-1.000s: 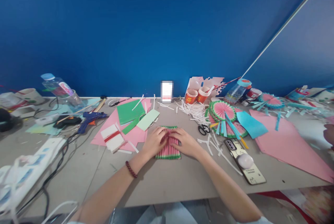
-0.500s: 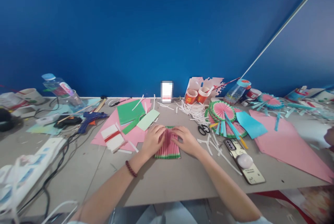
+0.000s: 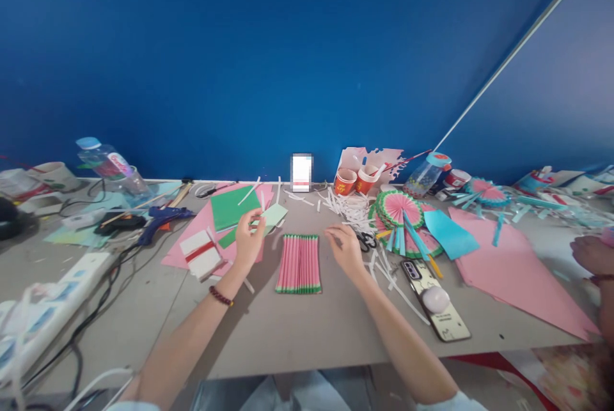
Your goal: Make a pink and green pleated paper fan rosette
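The pleated pink paper (image 3: 298, 264) with green edges lies on the table between my hands, touched by neither. My left hand (image 3: 249, 238) is to its upper left, fingers curled and closed at the near edge of a light green paper piece (image 3: 275, 214); the fingers partly hide that edge. To the right of the pleats, my right hand (image 3: 344, 246) hovers with loosely bent fingers, thumb apart, holding nothing. Under the left hand lie green paper (image 3: 235, 205) and a pink sheet (image 3: 175, 252). Black-handled scissors (image 3: 368, 241) are partly hidden beside my right hand.
Right: white paper strips (image 3: 352, 209), red paper cups (image 3: 345, 182), folded paper fans (image 3: 400, 209), a phone (image 3: 444, 318) and a large pink sheet (image 3: 508, 277). Left: a blue glue gun (image 3: 163, 219), cables and a power strip (image 3: 57, 309). Another person's hand (image 3: 592, 256) is at far right.
Both hands have come off the pleated paper. The left has moved up and left to the light green paper; the right has drawn away to the right. The pleats have spread slightly wider.
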`<state>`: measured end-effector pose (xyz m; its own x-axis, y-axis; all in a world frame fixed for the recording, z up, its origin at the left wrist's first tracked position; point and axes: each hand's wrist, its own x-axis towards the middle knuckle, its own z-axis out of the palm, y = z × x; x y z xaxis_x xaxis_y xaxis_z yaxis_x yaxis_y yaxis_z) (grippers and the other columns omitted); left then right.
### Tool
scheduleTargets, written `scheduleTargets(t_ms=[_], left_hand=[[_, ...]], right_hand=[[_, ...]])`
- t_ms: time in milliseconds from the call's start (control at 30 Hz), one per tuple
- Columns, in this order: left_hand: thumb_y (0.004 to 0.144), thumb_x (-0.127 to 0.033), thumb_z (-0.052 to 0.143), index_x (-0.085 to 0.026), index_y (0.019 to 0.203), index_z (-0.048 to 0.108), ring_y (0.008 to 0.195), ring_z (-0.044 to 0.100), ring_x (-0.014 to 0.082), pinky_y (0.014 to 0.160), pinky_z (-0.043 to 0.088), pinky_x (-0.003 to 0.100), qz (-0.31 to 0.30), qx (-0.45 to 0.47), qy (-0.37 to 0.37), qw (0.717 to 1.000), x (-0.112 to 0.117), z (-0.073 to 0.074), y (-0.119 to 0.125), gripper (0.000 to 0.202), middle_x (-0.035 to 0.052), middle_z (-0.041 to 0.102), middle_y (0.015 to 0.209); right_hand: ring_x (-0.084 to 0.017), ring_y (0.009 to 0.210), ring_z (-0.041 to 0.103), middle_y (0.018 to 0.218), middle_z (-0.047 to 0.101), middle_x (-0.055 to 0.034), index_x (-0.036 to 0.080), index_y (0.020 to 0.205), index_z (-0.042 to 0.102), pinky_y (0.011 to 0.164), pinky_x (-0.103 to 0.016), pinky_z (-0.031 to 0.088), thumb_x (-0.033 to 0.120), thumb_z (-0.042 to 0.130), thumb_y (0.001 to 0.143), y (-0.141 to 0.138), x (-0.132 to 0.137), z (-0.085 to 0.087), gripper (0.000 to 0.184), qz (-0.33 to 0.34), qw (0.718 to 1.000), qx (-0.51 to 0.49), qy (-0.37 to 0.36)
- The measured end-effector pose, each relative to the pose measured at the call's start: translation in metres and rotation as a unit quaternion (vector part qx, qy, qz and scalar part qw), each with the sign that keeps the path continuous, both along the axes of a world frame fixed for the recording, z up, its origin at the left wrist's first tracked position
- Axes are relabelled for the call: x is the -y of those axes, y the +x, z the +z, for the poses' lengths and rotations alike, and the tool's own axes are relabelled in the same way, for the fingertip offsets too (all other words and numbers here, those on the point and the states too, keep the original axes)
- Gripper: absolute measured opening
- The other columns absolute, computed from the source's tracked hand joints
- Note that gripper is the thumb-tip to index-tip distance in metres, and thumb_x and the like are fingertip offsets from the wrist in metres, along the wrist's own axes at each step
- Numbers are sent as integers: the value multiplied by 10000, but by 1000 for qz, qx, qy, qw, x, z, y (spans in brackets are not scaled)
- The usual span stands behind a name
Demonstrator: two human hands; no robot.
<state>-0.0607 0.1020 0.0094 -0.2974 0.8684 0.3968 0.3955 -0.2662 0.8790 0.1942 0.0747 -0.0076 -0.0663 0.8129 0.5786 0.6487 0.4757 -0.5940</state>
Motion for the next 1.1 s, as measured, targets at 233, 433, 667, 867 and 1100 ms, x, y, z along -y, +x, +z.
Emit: scheduleTargets(t_ms=[233,433,667,867,1100], left_hand=[[748,-467,571,-142,887,662,875,628,208,733,495,322,6,163,-77,984,-18,10,-19,366,118,683,971],[814,-372,481,-195,920,654,912,600,211,745,485,321,7,-100,-31,995,-5,15,-54,269,75,662,996],[845,-295,443,-182,897,618,902,596,221,795,479,341,88,-245,32,965,10,-10,-76,215,87,651,922],[844,-235,433,-194,905,621,843,614,229,769,460,338,100,-343,32,933,15,-16,-80,201,77,670,909],[826,-149,417,-223,1016,635,929,572,257,812,434,373,21,-438,14,899,13,-12,-70,298,84,642,1019]], right_hand=[[-219,931,585,964,658,-99,198,781,687,865,-399,450,277,443,897,2,-5,-6,281,-10,1000,-21,-9],[-210,949,581,977,620,-104,186,952,643,860,-366,472,229,452,867,2,-8,-10,214,-9,998,-66,-19],[-187,837,594,881,620,-84,185,848,650,715,-301,495,233,419,881,-2,-8,-12,238,4,996,-82,-43],[-189,799,592,874,622,-83,186,851,650,674,-300,493,229,423,864,0,-11,-20,232,3,996,-83,-43],[-191,817,594,892,620,-84,185,871,640,706,-306,496,206,421,862,0,-11,-23,219,8,997,-57,-46]])
